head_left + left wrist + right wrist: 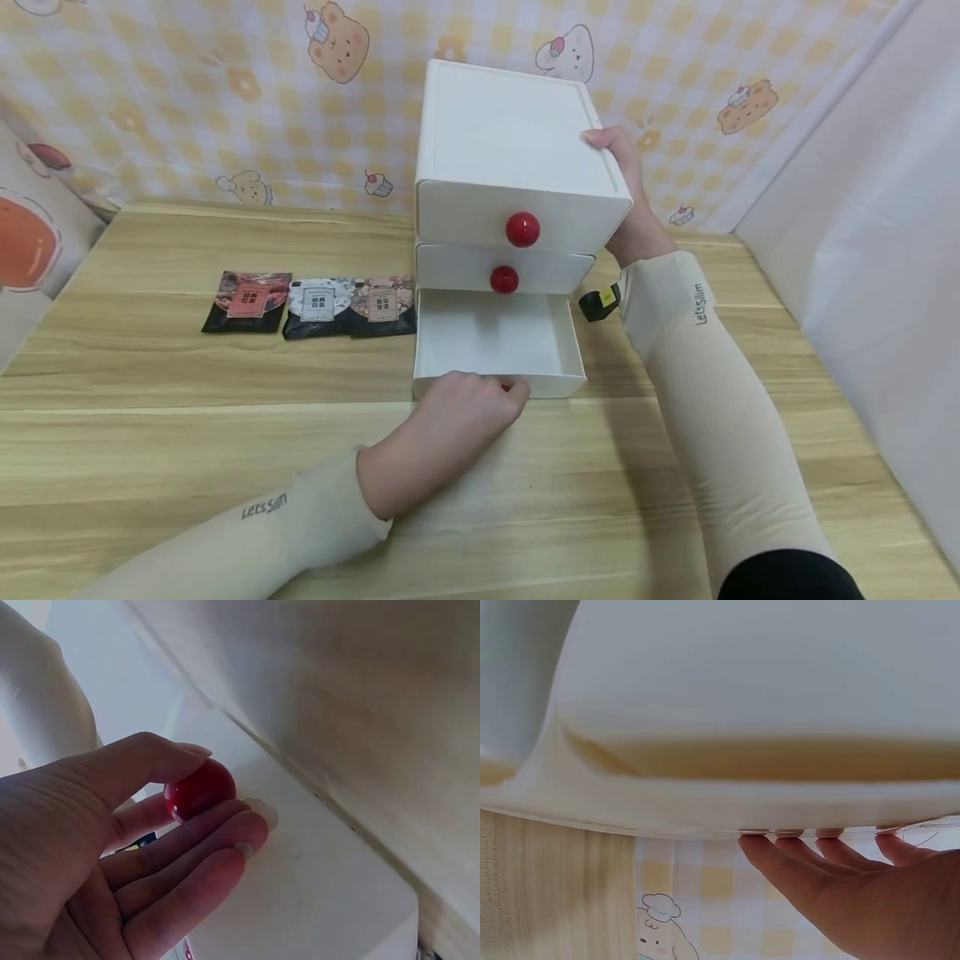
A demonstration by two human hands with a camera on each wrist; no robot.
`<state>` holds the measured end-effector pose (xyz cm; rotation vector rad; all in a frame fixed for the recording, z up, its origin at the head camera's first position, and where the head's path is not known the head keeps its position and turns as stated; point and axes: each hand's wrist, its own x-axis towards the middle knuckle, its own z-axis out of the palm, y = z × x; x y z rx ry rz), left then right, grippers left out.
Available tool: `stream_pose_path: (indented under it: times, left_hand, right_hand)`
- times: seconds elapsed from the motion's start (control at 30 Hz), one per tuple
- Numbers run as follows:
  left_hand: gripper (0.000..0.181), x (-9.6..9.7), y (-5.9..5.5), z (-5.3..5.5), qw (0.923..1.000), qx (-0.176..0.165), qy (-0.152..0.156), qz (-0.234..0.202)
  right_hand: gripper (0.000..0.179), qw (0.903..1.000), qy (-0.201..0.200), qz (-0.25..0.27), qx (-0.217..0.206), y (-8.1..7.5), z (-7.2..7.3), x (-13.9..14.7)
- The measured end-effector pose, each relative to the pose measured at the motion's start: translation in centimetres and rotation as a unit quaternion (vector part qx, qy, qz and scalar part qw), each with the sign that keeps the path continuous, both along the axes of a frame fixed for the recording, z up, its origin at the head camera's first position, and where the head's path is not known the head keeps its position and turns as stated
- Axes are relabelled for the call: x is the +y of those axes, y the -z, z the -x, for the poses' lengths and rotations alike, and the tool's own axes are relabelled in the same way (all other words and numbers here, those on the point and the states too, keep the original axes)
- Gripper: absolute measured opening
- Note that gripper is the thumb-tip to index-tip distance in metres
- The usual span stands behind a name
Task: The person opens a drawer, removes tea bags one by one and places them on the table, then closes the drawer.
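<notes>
A white drawer cabinet (pixel 517 125) stands at the back of the table, with its bottom drawer (pixel 487 333) pulled out. My left hand (pixel 468 408) is at that drawer's front. In the left wrist view, its thumb and fingers pinch a red round knob (pixel 201 789). My right hand (pixel 630 187) lies against the cabinet's right side, one fingertip reaching over the top edge. Straight fingers (pixel 787 862) touch the white side in the right wrist view. Two more red knobs, the top one (pixel 522 229) and the middle one (pixel 504 279), mark the drawers above, both pushed in.
Left of the cabinet lie a red-and-black packet (pixel 247 302), a white-and-black packet (pixel 318 307) and a pink-and-black packet (pixel 383 306). A small black object with a yellow label (pixel 599 302) sits near the right sleeve. Behind hangs a checked cloth (pixel 285 108).
</notes>
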<state>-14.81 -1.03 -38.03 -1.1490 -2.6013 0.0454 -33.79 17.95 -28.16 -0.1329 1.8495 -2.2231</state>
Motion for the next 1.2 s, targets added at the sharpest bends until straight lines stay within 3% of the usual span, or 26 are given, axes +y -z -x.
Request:
stream_pose_path:
  times: [0.4, 0.77, 1.2]
  left_hand:
    - [0.016, 0.4, -0.7, 1.1, 1.0, -0.008, -0.003, -0.005]
    - [0.013, 0.3, -0.6, 2.9, 0.9996, -0.002, -0.026, -0.008]
    - [0.019, 0.3, -0.3, 5.2, 0.9984, -0.044, -0.033, -0.015]
  right_hand:
    - [0.059, 1.0, -0.003, 0.0, 0.005, 0.1, 0.1, 0.1]
    - [0.058, 0.9999, -0.01, -0.002, 0.008, 0.0, 0.1, 0.1]
    - [0.059, 0.9999, -0.001, -0.015, 0.009, 0.0, -0.1, 0.0]
